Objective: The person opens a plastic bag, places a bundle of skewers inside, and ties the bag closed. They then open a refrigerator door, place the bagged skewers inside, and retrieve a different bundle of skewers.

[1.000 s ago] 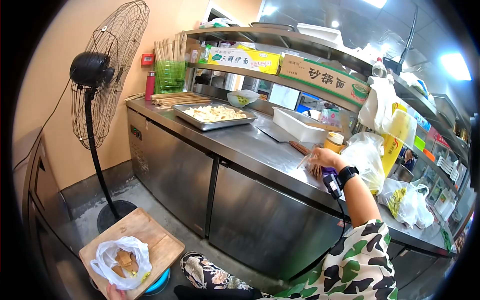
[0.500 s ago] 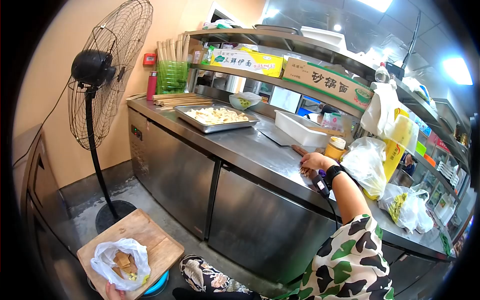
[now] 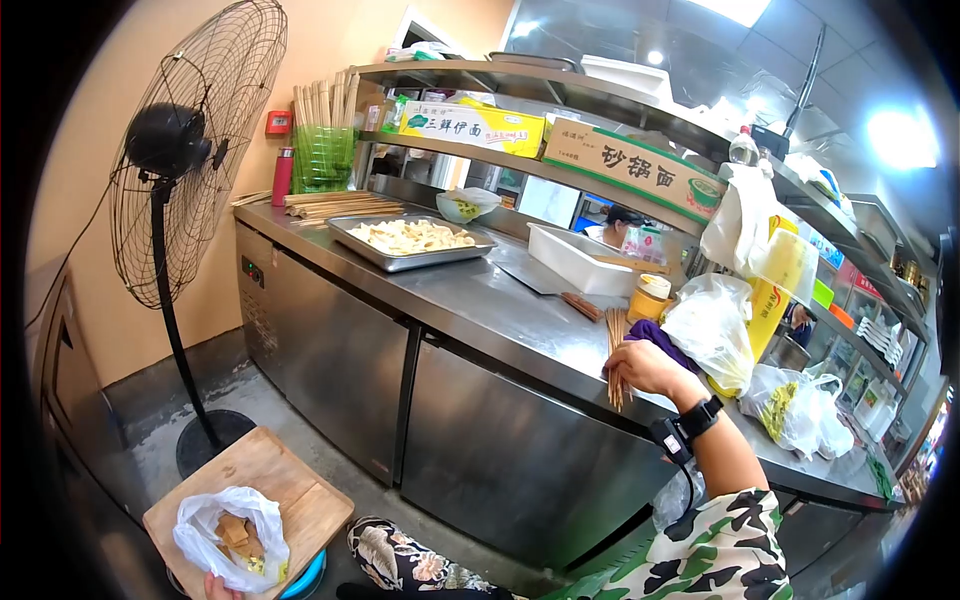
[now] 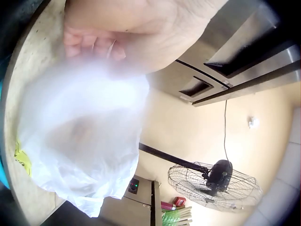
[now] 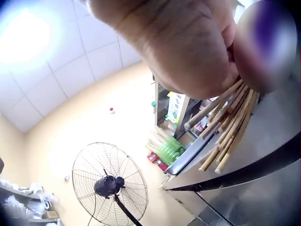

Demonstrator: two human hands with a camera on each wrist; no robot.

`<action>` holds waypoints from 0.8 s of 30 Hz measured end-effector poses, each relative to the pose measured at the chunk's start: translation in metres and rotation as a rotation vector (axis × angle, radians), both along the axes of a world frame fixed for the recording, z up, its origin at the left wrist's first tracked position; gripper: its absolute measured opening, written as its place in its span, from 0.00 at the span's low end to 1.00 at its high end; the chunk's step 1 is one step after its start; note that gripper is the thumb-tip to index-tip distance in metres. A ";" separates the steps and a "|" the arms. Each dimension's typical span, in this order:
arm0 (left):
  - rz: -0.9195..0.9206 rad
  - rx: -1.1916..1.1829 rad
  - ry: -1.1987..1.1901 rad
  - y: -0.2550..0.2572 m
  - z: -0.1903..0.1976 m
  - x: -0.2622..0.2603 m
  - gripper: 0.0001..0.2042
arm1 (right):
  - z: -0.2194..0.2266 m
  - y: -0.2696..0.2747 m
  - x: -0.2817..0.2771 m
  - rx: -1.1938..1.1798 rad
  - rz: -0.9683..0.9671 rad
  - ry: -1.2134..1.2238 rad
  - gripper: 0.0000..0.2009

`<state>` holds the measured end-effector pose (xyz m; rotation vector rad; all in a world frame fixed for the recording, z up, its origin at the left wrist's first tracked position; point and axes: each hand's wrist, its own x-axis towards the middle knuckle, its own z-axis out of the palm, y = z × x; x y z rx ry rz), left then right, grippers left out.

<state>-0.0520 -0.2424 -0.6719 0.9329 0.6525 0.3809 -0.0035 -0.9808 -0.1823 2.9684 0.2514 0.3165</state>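
Note:
My right hand grips a bundle of thin wooden skewers at the front edge of the steel counter. In the right wrist view, the blunt ends of the skewers fan out below the palm. Down at the lower left, my left hand holds the edge of a white plastic bag. Flat brown square pieces lie inside the bag, which rests on a wooden board. The left wrist view has the fingers curled at the bag's rim, partly hidden by blurred plastic.
A metal tray of pale cut pieces, a white bin and a yellow-brown jar stand on the counter. Dark-brown sticks lie near the jar. Filled plastic bags sit at right. A standing fan is at left.
My right hand has lifted the skewers from lying by the jar into an upright bundle at the counter's front edge. My left hand stays at the bag.

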 end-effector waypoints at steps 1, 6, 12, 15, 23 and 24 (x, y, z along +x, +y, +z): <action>-0.002 0.006 -0.001 0.000 0.001 0.001 0.14 | 0.004 0.009 -0.010 0.009 0.003 0.027 0.11; -0.009 0.026 -0.002 0.001 0.000 0.002 0.14 | 0.006 0.017 -0.028 -0.076 0.035 0.128 0.20; -0.052 0.086 -0.007 0.007 -0.006 -0.002 0.14 | -0.030 0.036 -0.032 -0.108 0.068 -0.341 0.07; -0.098 0.198 -0.006 0.021 -0.027 -0.007 0.14 | -0.044 0.035 -0.025 -0.088 0.094 -0.553 0.12; -0.117 0.136 -0.047 0.025 -0.033 -0.011 0.15 | -0.019 0.062 -0.040 -0.118 0.187 -0.813 0.05; -0.098 0.113 -0.029 0.017 -0.018 -0.008 0.15 | -0.013 0.069 -0.045 -0.151 0.184 -0.862 0.05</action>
